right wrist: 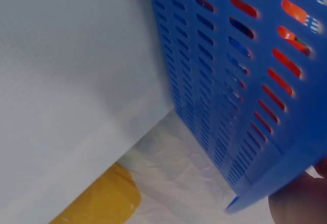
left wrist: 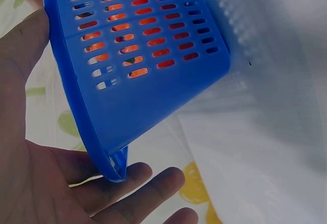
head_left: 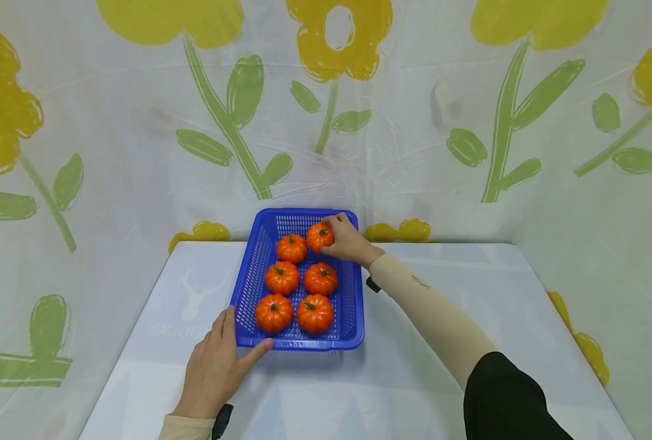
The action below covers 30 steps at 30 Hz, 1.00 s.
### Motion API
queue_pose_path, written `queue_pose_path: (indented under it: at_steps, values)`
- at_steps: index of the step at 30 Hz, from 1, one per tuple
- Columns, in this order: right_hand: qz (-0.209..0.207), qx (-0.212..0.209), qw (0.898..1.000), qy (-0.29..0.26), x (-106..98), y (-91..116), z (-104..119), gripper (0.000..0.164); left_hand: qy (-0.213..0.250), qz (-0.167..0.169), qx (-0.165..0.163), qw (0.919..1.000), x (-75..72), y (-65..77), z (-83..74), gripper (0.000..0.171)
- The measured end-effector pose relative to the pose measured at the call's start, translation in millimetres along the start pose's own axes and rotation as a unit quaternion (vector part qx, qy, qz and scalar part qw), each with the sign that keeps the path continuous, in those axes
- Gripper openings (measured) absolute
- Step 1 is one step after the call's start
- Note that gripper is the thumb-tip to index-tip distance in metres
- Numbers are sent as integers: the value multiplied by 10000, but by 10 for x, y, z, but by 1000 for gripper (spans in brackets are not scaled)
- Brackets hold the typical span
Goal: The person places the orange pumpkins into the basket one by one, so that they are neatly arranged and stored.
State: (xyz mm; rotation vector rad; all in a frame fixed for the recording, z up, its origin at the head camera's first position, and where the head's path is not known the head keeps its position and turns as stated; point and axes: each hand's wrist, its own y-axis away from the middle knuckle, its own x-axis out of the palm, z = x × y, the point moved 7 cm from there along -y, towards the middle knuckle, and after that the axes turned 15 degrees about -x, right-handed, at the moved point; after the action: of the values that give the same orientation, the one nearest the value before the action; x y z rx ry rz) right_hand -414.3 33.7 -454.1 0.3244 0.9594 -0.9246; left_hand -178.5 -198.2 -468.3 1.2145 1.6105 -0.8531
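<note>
A blue plastic basket point(head_left: 298, 344) with slotted walls holds several small orange pumpkins point(head_left: 283, 278) with green stems, standing in two columns. At its far right corner my right hand point(head_left: 350, 240) reaches over the rim and grips one pumpkin point(head_left: 319, 237) between thumb and fingers. My left hand point(head_left: 214, 363) touches the near left corner of the basket, its thumb along the front rim and its fingers by the left side. In the left wrist view, that hand's fingers point(left wrist: 153, 188) extend past the rim. The right wrist view shows mostly the basket's outer wall point(right wrist: 214, 81), with little of the hand visible.
The basket stands on a pale table point(head_left: 441, 342) near its back edge. Behind and around hangs a whitish sheet point(head_left: 402, 140) printed with yellow flowers and green leaves.
</note>
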Motion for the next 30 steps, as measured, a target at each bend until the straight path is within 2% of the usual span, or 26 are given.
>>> queue_pose_path:
  at_steps: [9, 18, 30]
  values:
    - [190, 62, 9992, 344, 82, -80, -7, 64, 79, -92, 96, 9999, -12, -4, -4, 107]
    - [522, -8, 9970, 572, 103, -112, 26, 62, 31, -39, 32, 10000, -1, -3, 1, 108]
    - [1034, -180, 9839, 1443, 195, -138, -17, 60, -37, 24, -59, 10000, 2, -14, -10, 110]
